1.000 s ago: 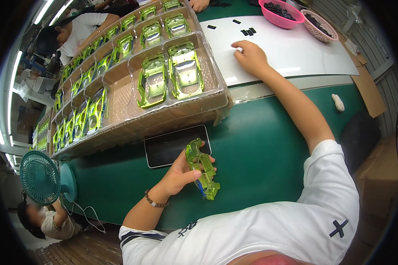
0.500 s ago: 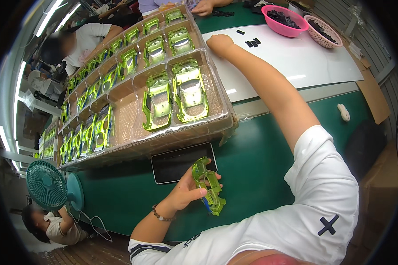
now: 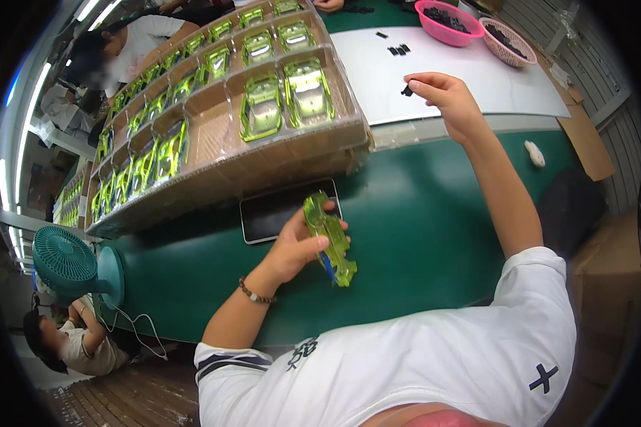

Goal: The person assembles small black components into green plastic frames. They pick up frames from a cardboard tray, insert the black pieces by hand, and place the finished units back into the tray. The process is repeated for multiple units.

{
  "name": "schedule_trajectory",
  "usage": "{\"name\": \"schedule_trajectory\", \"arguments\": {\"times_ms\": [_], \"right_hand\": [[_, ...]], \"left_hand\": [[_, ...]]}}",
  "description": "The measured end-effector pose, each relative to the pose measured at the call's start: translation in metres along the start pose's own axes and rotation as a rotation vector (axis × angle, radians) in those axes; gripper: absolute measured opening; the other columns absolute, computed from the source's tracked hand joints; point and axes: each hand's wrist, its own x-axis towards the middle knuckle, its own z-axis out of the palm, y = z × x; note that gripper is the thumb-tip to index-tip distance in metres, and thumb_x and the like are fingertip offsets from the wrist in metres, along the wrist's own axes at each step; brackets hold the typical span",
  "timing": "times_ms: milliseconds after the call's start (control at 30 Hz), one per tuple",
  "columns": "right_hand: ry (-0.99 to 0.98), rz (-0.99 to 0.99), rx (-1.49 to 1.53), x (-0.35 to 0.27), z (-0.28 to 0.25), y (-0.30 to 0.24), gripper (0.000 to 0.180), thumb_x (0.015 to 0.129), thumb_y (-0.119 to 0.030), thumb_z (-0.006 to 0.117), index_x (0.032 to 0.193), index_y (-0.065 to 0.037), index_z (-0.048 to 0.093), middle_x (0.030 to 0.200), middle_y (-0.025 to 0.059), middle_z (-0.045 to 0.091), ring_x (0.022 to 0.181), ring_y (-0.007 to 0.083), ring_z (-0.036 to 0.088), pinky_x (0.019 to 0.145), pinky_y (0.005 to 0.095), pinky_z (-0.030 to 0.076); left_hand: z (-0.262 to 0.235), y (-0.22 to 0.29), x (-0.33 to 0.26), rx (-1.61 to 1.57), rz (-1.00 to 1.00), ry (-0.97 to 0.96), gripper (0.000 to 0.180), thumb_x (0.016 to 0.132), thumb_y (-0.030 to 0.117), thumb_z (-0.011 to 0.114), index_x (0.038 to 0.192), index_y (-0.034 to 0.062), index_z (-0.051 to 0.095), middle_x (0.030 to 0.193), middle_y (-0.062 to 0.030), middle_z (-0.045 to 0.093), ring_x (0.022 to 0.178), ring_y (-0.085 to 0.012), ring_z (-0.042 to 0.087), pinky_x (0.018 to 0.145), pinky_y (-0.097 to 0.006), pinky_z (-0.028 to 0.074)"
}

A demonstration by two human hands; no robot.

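Note:
My left hand [image 3: 296,248] is closed round a shiny green toy car body shell [image 3: 327,226], thumb on its near side, with a strip of blue along one edge. The shell is tilted above the green table, next to a dark tablet [image 3: 267,215]. Over the near part of a white board [image 3: 377,89], my right hand [image 3: 449,101] pinches a small black plastic piece [image 3: 407,90] between thumb and fingertips. Several similar black pieces [image 3: 399,50] lie farther back on the board.
A cardboard box with clear compartment trays [image 3: 214,139] of green car shells stands at the left. A pink bowl [image 3: 424,28] and a pale pink basket [image 3: 488,46] hold black parts. A teal fan [image 3: 65,255] and a white mouse-shaped object [image 3: 534,154] are on the table. Other people sit beyond.
My right hand has come back from the board's left side beside the box, moving right and nearer, and a black piece now shows in its fingers. The left hand still holds the shell.

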Motion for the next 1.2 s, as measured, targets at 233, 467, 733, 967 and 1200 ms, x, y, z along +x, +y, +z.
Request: {"name": "schedule_trajectory", "arguments": {"times_ms": [233,467,733,967,1200], "right_hand": [[-0.326,0.028,0.328,-0.114,0.065,-0.024,0.019,0.080,-0.012,0.072,0.096,-0.002,0.066,0.086,0.0041,0.066,0.076,0.0096,0.058,0.067,0.0240,0.045],[-0.479,0.013,0.115,-0.129,0.147,-0.030,0.012,0.080,-0.005,0.069,0.090,0.000,0.065,0.078,0.0039,0.066,0.069,0.0085,0.062,0.063,0.0210,0.049],[-0.462,-0.164,-0.176,-0.127,0.195,-0.027,0.010,0.078,-0.003,0.070,0.086,0.002,0.067,0.076,0.0051,0.068,0.069,0.0081,0.063,0.063,0.0208,0.050],[-0.409,-0.215,-0.170,-0.131,0.198,-0.016,0.010,0.079,-0.002,0.069,0.087,0.003,0.067,0.076,0.0061,0.068,0.069,0.0082,0.063,0.063,0.0205,0.051],[-0.417,-0.184,-0.155,-0.127,0.199,-0.016,0.009,0.079,-0.003,0.069,0.086,0.003,0.067,0.075,0.0055,0.068,0.069,0.0074,0.063,0.063,0.0196,0.050]], "left_hand": [[0.018,0.005,-0.011,0.060,0.495,0.009,0.066,0.071,-0.009,0.072,0.121,0.0101,0.034,0.129,-0.0197,0.047,0.117,-0.0234,0.051,0.098,-0.039,0.044],[-0.020,0.017,-0.063,0.535,0.769,0.139,0.069,0.068,-0.002,0.079,0.111,0.0095,0.027,0.127,-0.0223,0.045,0.116,-0.0261,0.051,0.095,-0.038,0.050],[-0.023,0.003,-0.074,0.617,0.829,0.305,0.072,0.066,0.001,0.082,0.112,0.0092,0.028,0.123,-0.0235,0.049,0.114,-0.0252,0.053,0.093,-0.036,0.049],[-0.023,0.000,-0.072,0.645,0.815,0.329,0.073,0.064,-0.001,0.082,0.111,0.0090,0.027,0.121,-0.0250,0.049,0.113,-0.0263,0.053,0.092,-0.036,0.051],[-0.025,0.001,-0.071,0.620,0.818,0.310,0.074,0.065,-0.004,0.081,0.113,0.0091,0.026,0.123,-0.0253,0.047,0.115,-0.0268,0.052,0.094,-0.037,0.050]]}}
